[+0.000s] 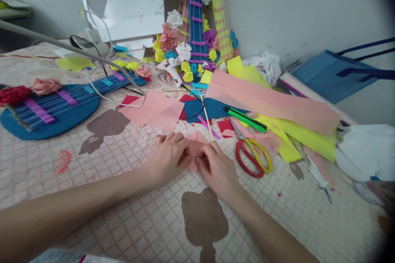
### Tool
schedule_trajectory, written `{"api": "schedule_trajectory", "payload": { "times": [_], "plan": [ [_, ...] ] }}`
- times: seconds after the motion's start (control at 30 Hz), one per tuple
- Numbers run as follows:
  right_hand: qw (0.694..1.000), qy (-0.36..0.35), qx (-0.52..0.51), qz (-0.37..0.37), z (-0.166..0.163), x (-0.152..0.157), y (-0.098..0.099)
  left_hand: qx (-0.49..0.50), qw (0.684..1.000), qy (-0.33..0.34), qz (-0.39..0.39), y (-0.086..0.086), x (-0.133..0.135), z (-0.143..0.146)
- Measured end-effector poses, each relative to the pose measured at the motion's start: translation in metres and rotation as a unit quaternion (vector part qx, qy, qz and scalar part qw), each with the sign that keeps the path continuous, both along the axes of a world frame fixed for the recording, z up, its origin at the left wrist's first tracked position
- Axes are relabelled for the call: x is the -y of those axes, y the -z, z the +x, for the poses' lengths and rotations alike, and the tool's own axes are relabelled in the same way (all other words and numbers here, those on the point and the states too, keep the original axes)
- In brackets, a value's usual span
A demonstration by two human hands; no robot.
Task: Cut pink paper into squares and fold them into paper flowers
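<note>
Between my two hands is a small piece of pink crepe paper [195, 144], lying on or just above the table. My left hand [171, 154] grips its left side, fingers bent and pressed together. On the right side, my right hand [219, 168] pinches the paper between thumb and forefinger. A larger pink sheet [156, 109] lies just beyond my left hand. A thin wooden stick [206, 118] points toward my right hand. Red-and-yellow-handled scissors [251, 158] rest to the right of that hand, with a green utility knife [247, 119] behind them.
At left lies a blue guitar-shaped craft [61, 109] with paper flowers. A white glue gun [170, 70] stands behind, its cord looping over the table. Upright decorated guitars [197, 28] lean at the wall. Long pink paper [271, 100] and yellow strips [308, 135] spread at right.
</note>
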State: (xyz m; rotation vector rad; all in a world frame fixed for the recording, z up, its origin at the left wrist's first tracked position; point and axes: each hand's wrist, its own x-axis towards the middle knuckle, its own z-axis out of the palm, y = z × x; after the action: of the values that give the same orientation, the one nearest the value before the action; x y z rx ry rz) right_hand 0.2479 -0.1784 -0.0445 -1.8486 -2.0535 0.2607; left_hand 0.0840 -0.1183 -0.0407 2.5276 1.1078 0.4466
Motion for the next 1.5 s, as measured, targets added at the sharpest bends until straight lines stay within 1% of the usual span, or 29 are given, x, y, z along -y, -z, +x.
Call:
{"api": "schedule_trajectory", "payload": {
  "times": [0.13, 0.33, 0.53, 0.63, 0.77, 1.03, 1.17, 1.37, 1.5],
  "plan": [
    [1.0, -0.005, -0.006, -0.008, 0.0, 0.001, -0.001, 0.005, 1.0, -0.005, -0.008, -0.002, 0.002, 0.0],
    [1.0, -0.009, 0.011, -0.021, 0.001, 0.001, -0.003, 0.007, 1.0, 0.014, -0.016, -0.003, 0.0, -0.001],
    [0.998, -0.034, -0.038, -0.038, 0.004, 0.003, -0.004, 0.005, 1.0, 0.03, -0.002, -0.001, 0.002, -0.005],
    [0.997, -0.044, -0.037, -0.051, 0.005, 0.005, -0.007, -0.007, 0.999, 0.033, 0.005, -0.003, 0.005, -0.006],
    [0.996, -0.05, -0.034, -0.067, 0.006, 0.007, -0.012, -0.025, 0.999, 0.042, -0.013, -0.007, 0.007, -0.008],
    [0.992, -0.057, -0.089, -0.073, 0.007, 0.007, -0.018, -0.035, 0.997, 0.057, -0.036, -0.011, 0.001, -0.011],
    [0.995, -0.037, -0.07, -0.053, 0.002, 0.006, -0.015, -0.018, 0.997, 0.063, -0.045, -0.01, -0.001, -0.012],
    [1.0, -0.002, -0.003, -0.015, -0.005, 0.007, -0.005, -0.024, 0.998, 0.041, -0.041, -0.011, 0.0, -0.008],
    [1.0, 0.001, 0.028, -0.007, -0.005, 0.007, -0.003, -0.006, 0.999, 0.03, -0.03, -0.006, -0.005, -0.011]
  ]
}}
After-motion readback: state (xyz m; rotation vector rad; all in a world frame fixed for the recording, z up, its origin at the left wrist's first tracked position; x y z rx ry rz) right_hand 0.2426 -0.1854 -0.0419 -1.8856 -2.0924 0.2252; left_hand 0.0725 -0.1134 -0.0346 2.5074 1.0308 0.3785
